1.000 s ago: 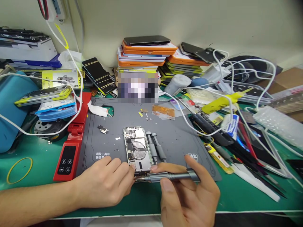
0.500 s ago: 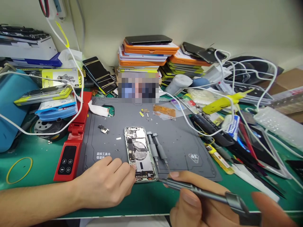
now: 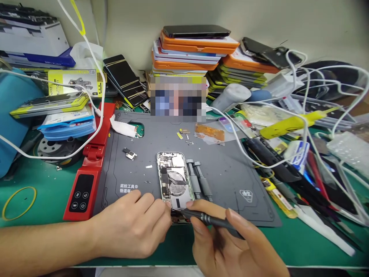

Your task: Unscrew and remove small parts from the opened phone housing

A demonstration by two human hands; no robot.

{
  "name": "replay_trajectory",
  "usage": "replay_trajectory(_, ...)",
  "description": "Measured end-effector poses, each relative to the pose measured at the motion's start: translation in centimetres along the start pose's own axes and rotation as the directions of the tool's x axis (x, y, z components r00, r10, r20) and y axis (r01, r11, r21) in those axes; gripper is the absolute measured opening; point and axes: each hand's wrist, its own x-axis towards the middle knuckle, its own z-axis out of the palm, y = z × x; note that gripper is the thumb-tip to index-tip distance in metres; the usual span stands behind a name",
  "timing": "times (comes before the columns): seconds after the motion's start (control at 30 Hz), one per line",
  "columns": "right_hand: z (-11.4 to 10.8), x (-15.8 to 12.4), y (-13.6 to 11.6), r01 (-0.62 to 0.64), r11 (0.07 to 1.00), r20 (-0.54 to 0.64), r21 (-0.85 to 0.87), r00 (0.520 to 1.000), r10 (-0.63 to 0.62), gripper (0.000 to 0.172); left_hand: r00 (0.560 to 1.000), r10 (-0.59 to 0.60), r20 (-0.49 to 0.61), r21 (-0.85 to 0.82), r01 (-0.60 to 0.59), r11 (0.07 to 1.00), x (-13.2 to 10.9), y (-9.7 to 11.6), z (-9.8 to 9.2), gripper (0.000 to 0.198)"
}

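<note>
An opened smartphone point(image 3: 177, 182) with its inner parts bare lies on the grey mat point(image 3: 227, 169), near the mat's front edge. My left hand point(image 3: 134, 225) is curled closed at the phone's lower left edge, its fingertips partly hidden. In my right hand point(image 3: 227, 246) a dark precision screwdriver point(image 3: 213, 220) is pinched between thumb and fingers. Its tip points left into the lower end of the phone, where the exact contact spot cannot be made out. Two more grey screwdrivers point(image 3: 198, 181) lie side by side along the phone's right edge.
Small loose parts point(image 3: 130, 154) and tiny metal pieces point(image 3: 184, 134) are scattered on the mat. A red device with touch buttons point(image 3: 82, 192) stands at left. Stacked orange boxes point(image 3: 198, 44) are at the back. Tools, a yellow tube point(image 3: 288, 125) and white cables crowd the right side.
My right hand has moved left and brought the screwdriver's tip from beside the phone to over its lower end. My left hand stays at the phone's edge. The view has shifted slightly.
</note>
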Motion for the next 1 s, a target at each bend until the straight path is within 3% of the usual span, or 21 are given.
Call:
replay_trajectory(0.23, -0.2, -1.1, 0.3, -0.074, 0.995, 0.033, 0.061, 0.997, 0.072, 0.056, 1.0, 0.012, 0.009, -0.005, -0.012, 1.0, -0.1, 0.0, 0.0, 0.013)
replay_trajectory(0.43, -1.0, -2.4, 0.5, -0.122, 0.992, 0.035, 0.004, 0.992, 0.122, 0.044, 1.0, 0.02, 0.012, 0.008, -0.02, 1.0, 0.0, -0.1, 0.0, 0.011)
replay_trajectory(0.63, -0.9, -1.9, 0.2, -0.17, 0.984, 0.048, 0.054, 0.985, 0.168, 0.064, 1.0, 0.019, 0.003, 0.003, -0.019, 1.0, -0.1, -0.1, 0.1, 0.014)
replay_trajectory(0.83, -0.4, -1.2, 0.0, -0.246, 0.946, -0.159, 0.213, 0.946, 0.282, 0.061, 1.0, -0.01, -0.018, 0.007, 0.01, 1.0, 0.2, -0.1, 0.0, 0.014)
replay_trajectory(1.0, -0.4, -0.8, -0.4, -0.29, 0.9, -0.046, 0.326, 0.946, 0.321, 0.062, 0.999, -0.011, -0.032, 0.012, 0.011, 1.0, 0.5, -0.2, -0.1, 0.017)
